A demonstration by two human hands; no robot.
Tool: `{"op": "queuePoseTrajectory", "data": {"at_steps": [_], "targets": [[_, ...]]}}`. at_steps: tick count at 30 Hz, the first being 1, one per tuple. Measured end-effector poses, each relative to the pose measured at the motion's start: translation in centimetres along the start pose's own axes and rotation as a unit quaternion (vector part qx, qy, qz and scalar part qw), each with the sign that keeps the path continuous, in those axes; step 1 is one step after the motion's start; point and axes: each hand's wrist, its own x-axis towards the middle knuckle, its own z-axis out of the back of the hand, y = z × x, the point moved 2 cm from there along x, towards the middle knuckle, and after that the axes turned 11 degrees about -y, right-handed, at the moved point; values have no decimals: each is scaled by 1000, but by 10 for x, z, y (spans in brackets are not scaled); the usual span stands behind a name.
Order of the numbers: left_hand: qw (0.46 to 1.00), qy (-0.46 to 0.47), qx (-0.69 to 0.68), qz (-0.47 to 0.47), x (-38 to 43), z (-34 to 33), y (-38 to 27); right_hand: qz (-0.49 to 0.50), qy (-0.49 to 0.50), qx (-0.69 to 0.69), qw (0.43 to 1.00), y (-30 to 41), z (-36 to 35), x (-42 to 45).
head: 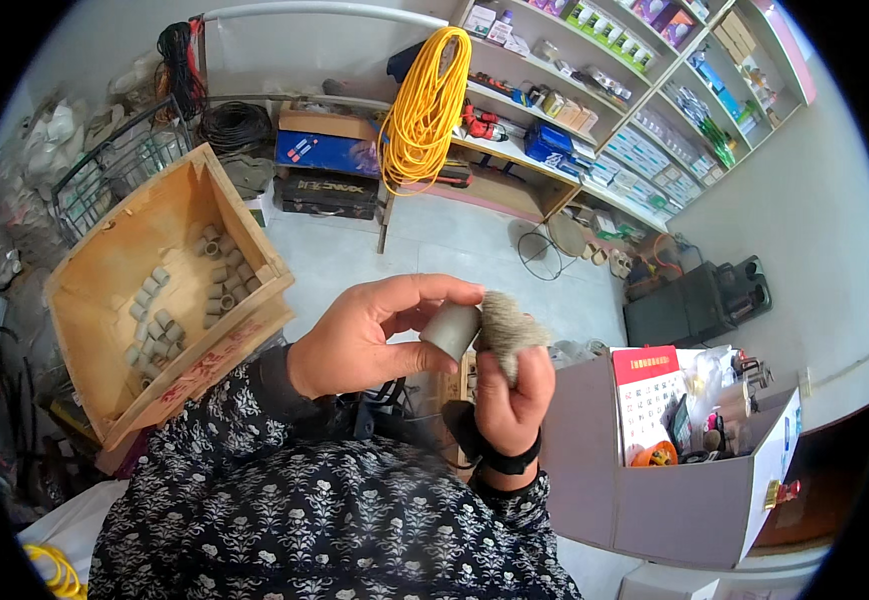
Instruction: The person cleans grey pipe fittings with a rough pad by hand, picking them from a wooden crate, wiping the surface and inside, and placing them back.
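Note:
Between the thumb and fingers of my left hand (374,330) is a short grey cylindrical pipe fitting (451,330), in front of my chest. My right hand (513,390) grips a bunched, ribbed grey-beige cloth (508,326) right beside the fitting's right end; whether the two touch is hard to tell. At the left, a large wooden box (254,300) holds many similar grey fittings (166,330), some in rows and some in a loose heap.
A purple-grey counter (682,502) with a calendar and clutter stands at my right. Coiled yellow hose or cable (427,105) hangs ahead, beside stocked shelves (592,67). A wire-framed stool (566,236) and a dark case (682,307) stand on the floor. A wire basket (116,172) adjoins the wooden box.

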Motion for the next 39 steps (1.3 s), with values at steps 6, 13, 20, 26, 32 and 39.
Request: {"op": "queuePoseTrajectory", "data": {"at_steps": [6, 13, 20, 26, 32, 39], "targets": [[995, -46, -84, 41, 2, 2, 6, 52, 86, -50, 994, 7, -6, -1], [1000, 8, -4, 18, 2, 6, 3, 27, 182, 132, 974, 6, 10, 8], [995, -16, -86, 55, -1, -2, -3, 75, 44, -36, 996, 6, -2, 6], [1000, -21, -21, 3, -3, 7, 10, 29, 168, 35, 985, 6, 1, -1], [999, -2, -14, 30, -6, -5, -5, 54, 79, 10, 995, 11, 9, 3], [999, -26, -2, 32, -6, 0, 9, 66, 133, -27, 989, 7, 5, -1]]}}
